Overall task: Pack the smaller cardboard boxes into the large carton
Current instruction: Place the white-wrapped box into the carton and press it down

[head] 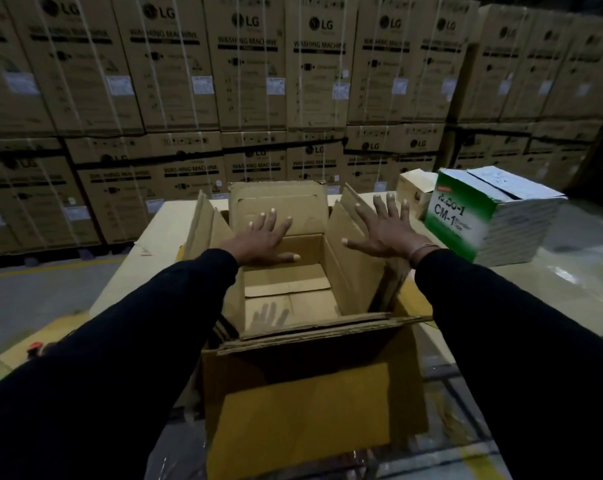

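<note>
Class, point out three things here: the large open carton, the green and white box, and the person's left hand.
large open carton (314, 403): head view, on its near outer wall.
green and white box (466, 220): head view, on its printed green side.
left hand (263, 239): head view, on the hand's back.

Two forearms enter the head view from the lower edge, one from 7 o'clock and one from 5 o'clock. Each is covered by a long black fabric sleeve: left sleeve (120, 341), right sleeve (521, 334). The fabric is plain and matte, with no visible markings, seams or logos. Each sleeve ends at the wrist in a plain cuff. The left hand (263, 239) and the right hand (388, 228) are bare and ungloved. A thin band bracelet (423, 251) encircles the right wrist, directly at the cuff edge. The fingernails are short and pale.
</note>
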`<action>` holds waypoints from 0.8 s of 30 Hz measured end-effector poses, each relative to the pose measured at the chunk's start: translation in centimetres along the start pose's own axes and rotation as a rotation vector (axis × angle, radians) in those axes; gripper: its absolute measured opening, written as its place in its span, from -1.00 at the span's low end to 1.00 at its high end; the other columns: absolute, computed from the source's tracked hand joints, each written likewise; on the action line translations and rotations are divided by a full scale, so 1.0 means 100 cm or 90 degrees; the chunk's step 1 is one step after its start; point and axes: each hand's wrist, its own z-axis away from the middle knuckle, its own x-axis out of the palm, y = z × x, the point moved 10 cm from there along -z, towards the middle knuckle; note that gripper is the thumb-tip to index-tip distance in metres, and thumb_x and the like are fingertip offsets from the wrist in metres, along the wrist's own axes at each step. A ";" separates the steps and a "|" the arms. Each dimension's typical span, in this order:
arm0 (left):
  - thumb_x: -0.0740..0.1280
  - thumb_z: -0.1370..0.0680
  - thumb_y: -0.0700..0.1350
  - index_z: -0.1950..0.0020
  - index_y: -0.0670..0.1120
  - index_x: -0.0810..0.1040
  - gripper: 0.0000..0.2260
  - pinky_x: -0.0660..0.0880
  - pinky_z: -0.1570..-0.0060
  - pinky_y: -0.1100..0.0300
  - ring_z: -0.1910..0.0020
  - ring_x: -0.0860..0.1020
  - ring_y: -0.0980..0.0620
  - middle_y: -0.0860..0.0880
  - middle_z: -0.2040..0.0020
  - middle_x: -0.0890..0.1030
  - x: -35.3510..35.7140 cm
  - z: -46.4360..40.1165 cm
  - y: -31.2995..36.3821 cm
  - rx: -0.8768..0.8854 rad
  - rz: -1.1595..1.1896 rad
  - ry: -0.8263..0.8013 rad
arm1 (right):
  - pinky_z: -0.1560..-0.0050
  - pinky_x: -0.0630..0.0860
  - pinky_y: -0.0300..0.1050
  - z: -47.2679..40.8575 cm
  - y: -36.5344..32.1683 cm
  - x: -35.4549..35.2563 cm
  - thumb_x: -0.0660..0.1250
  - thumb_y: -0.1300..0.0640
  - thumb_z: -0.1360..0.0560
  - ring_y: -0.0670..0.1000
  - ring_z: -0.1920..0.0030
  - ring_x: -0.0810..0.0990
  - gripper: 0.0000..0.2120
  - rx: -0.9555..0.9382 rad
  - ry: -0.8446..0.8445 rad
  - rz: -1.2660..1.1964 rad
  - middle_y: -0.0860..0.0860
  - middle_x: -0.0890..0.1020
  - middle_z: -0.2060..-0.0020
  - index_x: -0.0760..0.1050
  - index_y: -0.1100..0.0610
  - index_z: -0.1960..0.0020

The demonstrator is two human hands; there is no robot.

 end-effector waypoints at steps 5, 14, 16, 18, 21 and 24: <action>0.17 -0.61 0.33 -0.69 0.06 -0.17 -0.19 -0.21 -0.56 -0.17 -0.62 -0.30 -0.22 -0.17 -0.65 -0.31 -0.021 -0.001 0.080 0.011 0.117 0.098 | -0.57 -0.35 0.33 0.051 0.076 -0.026 0.05 -0.52 -0.55 0.28 -0.64 -0.35 -0.09 0.015 0.073 -0.117 0.21 -0.21 -0.68 -0.14 -0.08 -0.72; 0.11 -0.60 0.39 -0.68 0.08 -0.18 -0.19 -0.23 -0.54 -0.17 -0.60 -0.35 -0.19 -0.17 -0.65 -0.31 -0.023 -0.029 0.275 0.131 0.197 0.141 | -0.57 -0.33 0.25 0.148 0.257 0.000 0.09 -0.48 -0.57 0.21 -0.66 -0.31 -0.13 0.127 0.103 -0.281 0.14 -0.17 -0.69 -0.08 -0.09 -0.71; 0.10 -0.60 0.39 -0.68 0.07 -0.19 -0.19 -0.23 -0.55 -0.17 -0.61 -0.35 -0.20 -0.17 -0.64 -0.31 -0.018 -0.036 0.319 0.154 0.193 0.131 | -0.59 -0.30 0.28 0.161 0.292 0.010 0.07 -0.49 -0.55 0.24 -0.66 -0.30 -0.11 0.147 0.101 -0.288 0.16 -0.15 -0.69 -0.08 -0.07 -0.72; 0.09 -0.62 0.37 -0.69 0.06 -0.19 -0.21 -0.23 -0.55 -0.17 -0.61 -0.35 -0.21 -0.19 -0.64 -0.32 -0.014 -0.046 0.359 0.173 0.192 0.117 | -0.59 -0.30 0.27 0.170 0.324 0.019 0.07 -0.51 -0.53 0.24 -0.66 -0.30 -0.09 0.175 0.101 -0.304 0.16 -0.17 -0.69 -0.10 -0.09 -0.71; 0.10 -0.65 0.32 -0.69 0.02 -0.18 -0.23 -0.21 -0.56 -0.17 -0.61 -0.32 -0.23 -0.23 -0.64 -0.30 -0.012 -0.069 0.408 0.188 0.209 0.107 | -0.58 -0.29 0.25 0.173 0.368 0.031 0.08 -0.51 -0.55 0.23 -0.66 -0.29 -0.11 0.210 0.107 -0.323 0.14 -0.17 -0.69 -0.10 -0.12 -0.71; 0.11 -0.66 0.29 -0.69 0.00 -0.17 -0.25 -0.19 -0.57 -0.18 -0.62 -0.29 -0.25 -0.26 -0.64 -0.28 -0.009 -0.103 0.450 0.196 0.247 0.104 | -0.58 -0.26 0.25 0.167 0.409 0.045 0.10 -0.48 -0.57 0.23 -0.66 -0.28 -0.14 0.233 0.115 -0.330 0.14 -0.14 -0.69 -0.10 -0.12 -0.71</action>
